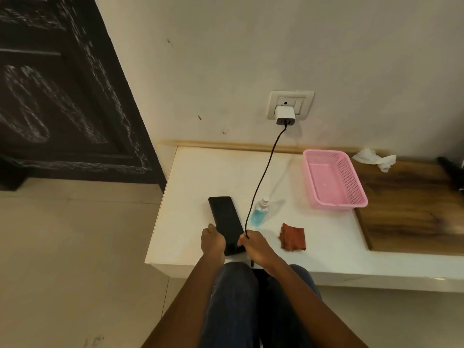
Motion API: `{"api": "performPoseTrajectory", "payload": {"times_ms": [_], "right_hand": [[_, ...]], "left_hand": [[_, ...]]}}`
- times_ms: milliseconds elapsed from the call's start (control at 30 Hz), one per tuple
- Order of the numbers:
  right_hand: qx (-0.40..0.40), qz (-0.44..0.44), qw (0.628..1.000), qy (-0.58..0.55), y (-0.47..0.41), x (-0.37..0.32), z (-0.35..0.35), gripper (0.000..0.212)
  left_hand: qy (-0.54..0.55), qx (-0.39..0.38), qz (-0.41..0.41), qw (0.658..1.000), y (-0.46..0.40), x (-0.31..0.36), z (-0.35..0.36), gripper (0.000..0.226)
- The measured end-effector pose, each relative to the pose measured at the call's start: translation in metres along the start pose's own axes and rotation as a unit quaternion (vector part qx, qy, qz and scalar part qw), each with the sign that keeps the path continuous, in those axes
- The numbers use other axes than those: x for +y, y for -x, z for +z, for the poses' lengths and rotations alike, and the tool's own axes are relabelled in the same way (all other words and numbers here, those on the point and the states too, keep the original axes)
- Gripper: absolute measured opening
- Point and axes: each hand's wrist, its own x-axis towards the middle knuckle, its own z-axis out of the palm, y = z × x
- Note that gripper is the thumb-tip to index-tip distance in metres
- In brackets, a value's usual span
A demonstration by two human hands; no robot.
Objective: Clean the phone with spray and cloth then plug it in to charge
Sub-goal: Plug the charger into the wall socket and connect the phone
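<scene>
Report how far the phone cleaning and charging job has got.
Cleaning looks done: the spray bottle and red cloth sit set aside on the table. In hand: the left hand steadies the phone, the right hand holds the charger cable at its near end. Whether the plug is seated cannot be told.

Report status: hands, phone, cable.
Left hand steadies phone on counter. Right hand grips charger cable at phone's near end. Connection hidden; nothing obstructing.

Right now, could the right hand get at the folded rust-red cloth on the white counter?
Probably yes. The folded rust-red cloth lies just right of the right hand with bare white counter between them. But that hand holds the black charging cable, so it would likely need to release it first.
</scene>
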Motion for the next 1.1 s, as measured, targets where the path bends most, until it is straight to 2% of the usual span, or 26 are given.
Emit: {"api": "performPoseTrajectory", "payload": {"times_ms": [133,333,500,567,700,800,867,1000,1100], "right_hand": [[-0.024,0.019,0.998,-0.047,-0.001,-0.008,-0.002,0.019],[-0.004,-0.002,0.997,-0.072,0.009,-0.016,-0.003,0.018],[-0.006,-0.014,0.995,-0.094,0.017,-0.023,-0.009,0.020],[-0.018,-0.016,0.994,-0.103,0.023,-0.025,-0.011,0.023],[-0.014,-0.020,0.991,-0.133,0.039,-0.031,-0.021,0.024],[0.012,0.003,0.986,-0.168,0.055,-0.034,-0.036,0.020],[0.033,0.005,0.987,-0.158,0.069,-0.032,-0.047,0.026],[-0.049,-0.009,0.972,-0.228,0.097,-0.028,-0.064,0.027],[-0.094,-0.025,0.969,-0.227,0.110,-0.026,-0.071,0.022]], "left_hand": [[0.073,-0.035,-0.019,0.997,0.001,-0.003,0.003,0.039],[0.173,-0.095,-0.111,0.974,0.001,-0.006,-0.001,0.053],[0.315,-0.227,-0.149,0.909,0.005,-0.012,-0.012,0.068],[0.349,-0.280,-0.141,0.883,0.007,-0.014,-0.016,0.067],[0.409,-0.332,-0.131,0.840,0.015,-0.012,-0.021,0.063],[0.467,-0.330,-0.143,0.808,0.026,-0.005,-0.021,0.062],[0.498,-0.308,-0.149,0.797,0.032,0.004,-0.021,0.063],[0.511,-0.301,-0.140,0.793,0.044,0.026,-0.019,0.064],[0.518,-0.299,-0.151,0.787,0.053,0.038,-0.018,0.063]]}}
